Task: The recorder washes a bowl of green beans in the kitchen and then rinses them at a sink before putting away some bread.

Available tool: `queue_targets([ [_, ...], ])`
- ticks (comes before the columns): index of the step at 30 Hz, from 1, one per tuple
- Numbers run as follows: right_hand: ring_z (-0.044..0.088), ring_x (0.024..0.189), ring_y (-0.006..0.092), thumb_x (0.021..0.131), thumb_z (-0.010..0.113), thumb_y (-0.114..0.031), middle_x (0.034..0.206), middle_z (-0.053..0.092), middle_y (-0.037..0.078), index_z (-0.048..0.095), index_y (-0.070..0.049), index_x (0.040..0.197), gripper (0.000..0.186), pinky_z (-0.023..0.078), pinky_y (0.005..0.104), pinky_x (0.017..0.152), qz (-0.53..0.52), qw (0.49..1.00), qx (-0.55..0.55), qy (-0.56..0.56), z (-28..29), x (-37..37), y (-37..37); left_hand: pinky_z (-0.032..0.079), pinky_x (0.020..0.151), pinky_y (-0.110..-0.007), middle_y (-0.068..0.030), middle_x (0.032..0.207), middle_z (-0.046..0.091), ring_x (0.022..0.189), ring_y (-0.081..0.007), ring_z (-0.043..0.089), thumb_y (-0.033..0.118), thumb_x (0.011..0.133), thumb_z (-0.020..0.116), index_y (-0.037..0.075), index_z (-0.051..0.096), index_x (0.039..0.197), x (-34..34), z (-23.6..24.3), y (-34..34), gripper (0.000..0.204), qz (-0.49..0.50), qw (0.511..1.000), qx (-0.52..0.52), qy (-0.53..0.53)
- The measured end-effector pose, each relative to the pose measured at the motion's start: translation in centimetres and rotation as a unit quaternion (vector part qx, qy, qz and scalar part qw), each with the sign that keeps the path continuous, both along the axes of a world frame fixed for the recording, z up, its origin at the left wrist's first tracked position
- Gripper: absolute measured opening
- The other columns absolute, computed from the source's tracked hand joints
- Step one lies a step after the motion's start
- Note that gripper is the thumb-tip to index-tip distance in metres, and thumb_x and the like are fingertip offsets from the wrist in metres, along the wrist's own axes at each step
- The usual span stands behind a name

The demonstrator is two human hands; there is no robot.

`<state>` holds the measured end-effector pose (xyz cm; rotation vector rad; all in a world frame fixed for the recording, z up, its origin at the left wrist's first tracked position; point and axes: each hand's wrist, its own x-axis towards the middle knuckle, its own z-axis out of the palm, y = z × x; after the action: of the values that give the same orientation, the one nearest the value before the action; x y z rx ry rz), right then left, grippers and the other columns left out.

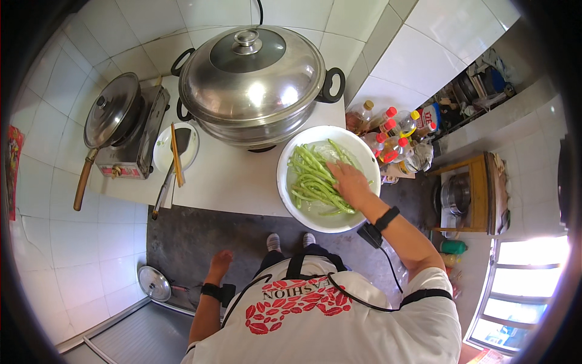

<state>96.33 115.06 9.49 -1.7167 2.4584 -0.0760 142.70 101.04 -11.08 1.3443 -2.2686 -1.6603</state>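
- The long green beans [315,182] lie inside the white basin [315,226], heaped in its middle and left part, in what looks like shallow water.
- Most of the heap runs slantwise, from the basin's far left toward its near right; a few strands point another way near the far rim.
- The right hand [353,184] reaches in over the basin's near right rim, palm down, its fingers touching the heap's right side; most of the beans therefore lie to the left of the fingers.
- Whether those fingers are closed around some strands or only resting among them I cannot tell, since the back of the hand hides the tips.
- The right hand is the nearer one; the left hand [220,264] hangs well apart from the basin, on its near left, relaxed and with nothing in it.
- Just beyond the basin, on its far left, stands a large lidded steel pot [260,91].
- Bottles [361,117] with coloured caps crowd just beside the basin's right.
- Farther left of the basin are a plate [161,159] with chopsticks [176,155] across it, then a gas stove [124,168] bearing a covered pan [112,112].
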Motion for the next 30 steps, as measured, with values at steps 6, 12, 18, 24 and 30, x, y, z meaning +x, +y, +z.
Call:
queue_targets([
  [6,0.014,0.128,0.0353,0.075,0.058,-0.041,0.14,0.01,0.017,0.013,-0.016,0.136,0.079,0.023,0.053,0.097,0.062,0.992,0.108,-0.004,-1.2,2.6,1.9,0.045,0.062,-0.033,-0.0093,0.071,0.059,0.067,-0.0221,0.059,0.022,0.075,0.048,0.008,0.059,0.081,-0.6,-0.2,0.1,0.019,-0.009,0.999,-0.031,-0.035],
  [12,0.014,0.128,0.036,0.083,0.044,-0.045,0.139,0.013,0.018,0.008,-0.018,0.137,0.07,0.019,0.0548,0.098,-0.035,0.986,0.162,-0.013,-3.3,-1.5,-0.6,0.046,0.062,-0.033,-0.0102,0.075,0.061,0.068,-0.0229,0.059,0.016,0.077,0.047,0.009,0.059,0.084,-0.2,-2.5,-1.4,0.016,-0.241,0.924,-0.297,-0.012],
  [18,0.019,0.125,0.0384,0.082,0.048,-0.04,0.138,0.015,0.017,0.004,-0.019,0.137,0.073,0.025,0.0494,0.098,0.011,0.972,0.223,-0.076,-1.6,0.8,-0.4,0.046,0.063,-0.033,-0.0098,0.075,0.061,0.068,-0.0221,0.06,0.015,0.077,0.048,0.008,0.059,0.084,-0.3,-2.6,-1.1,0.015,-0.075,0.994,-0.073,0.012],
  [24,0.038,0.114,0.0341,0.08,0.054,-0.036,0.127,0.036,0.02,0.027,-0.014,0.132,0.063,0.037,0.0375,0.089,-0.112,0.966,0.163,-0.165,-3.0,-1.8,-1.1,0.046,0.063,-0.031,-0.0104,0.074,0.061,0.069,-0.0203,0.06,0.018,0.078,0.046,0.006,0.059,0.083,-1.9,1.6,-1.0,0.018,-0.037,0.997,-0.003,-0.068],
  [30,0.049,0.102,0.0338,0.075,0.06,-0.039,0.108,0.053,0.021,0.042,-0.008,0.122,0.059,0.038,0.0369,0.086,0.032,0.905,0.067,-0.42,-5.2,-4.3,-0.1,0.046,0.063,-0.031,-0.0095,0.075,0.061,0.071,-0.0206,0.059,0.018,0.079,0.045,0.006,0.059,0.083,-1.9,2.6,-1.0,0.019,-0.033,0.998,0.012,-0.049],
])
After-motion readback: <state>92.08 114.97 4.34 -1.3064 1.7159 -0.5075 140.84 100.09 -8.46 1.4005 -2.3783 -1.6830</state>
